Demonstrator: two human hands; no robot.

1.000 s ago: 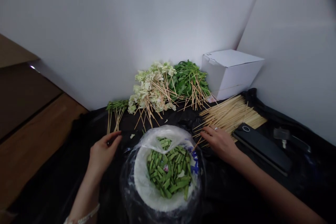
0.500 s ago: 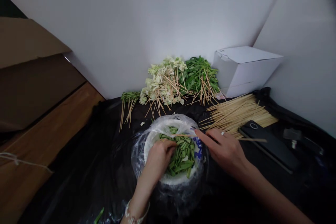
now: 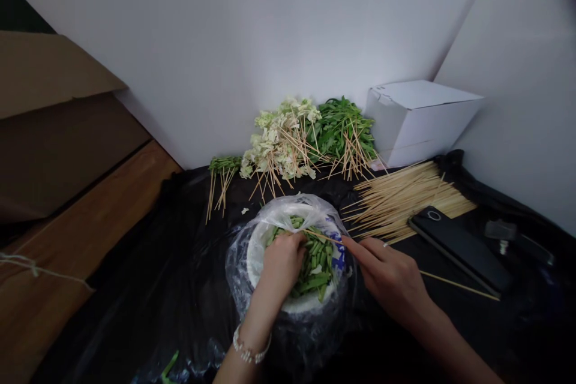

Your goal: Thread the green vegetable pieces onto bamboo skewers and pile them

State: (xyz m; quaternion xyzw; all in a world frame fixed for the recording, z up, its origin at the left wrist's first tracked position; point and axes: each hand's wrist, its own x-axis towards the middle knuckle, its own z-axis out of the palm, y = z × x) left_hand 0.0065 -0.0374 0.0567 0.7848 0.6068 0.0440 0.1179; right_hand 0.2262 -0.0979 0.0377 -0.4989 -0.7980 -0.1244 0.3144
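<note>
A bowl (image 3: 254, 252) lined with clear plastic holds cut green vegetable pieces (image 3: 317, 282), which look like green beans. My left hand (image 3: 283, 261) reaches over its left side, fingers closed down among the pieces; what they pinch is hidden. At the right rim, my right hand (image 3: 391, 270) is closed around a thin wooden skewer (image 3: 459, 285). One end of that skewer points over the bowl close to my left fingertips, and the other sticks out behind my right hand towards the right.
Behind the bowl lie skewered green stems (image 3: 225, 164), pale leafy vegetables (image 3: 272, 144) and dark green leaves (image 3: 342, 126). Loose skewers (image 3: 405, 195), a black phone (image 3: 459, 249) and a white box (image 3: 423, 117) are on the right. A cardboard box (image 3: 58, 132) stands left.
My right hand has moved slightly down and right, tilting the skewer so its back end sits lower. My left hand has shifted a little right, with the fingers still closed among the pieces.
</note>
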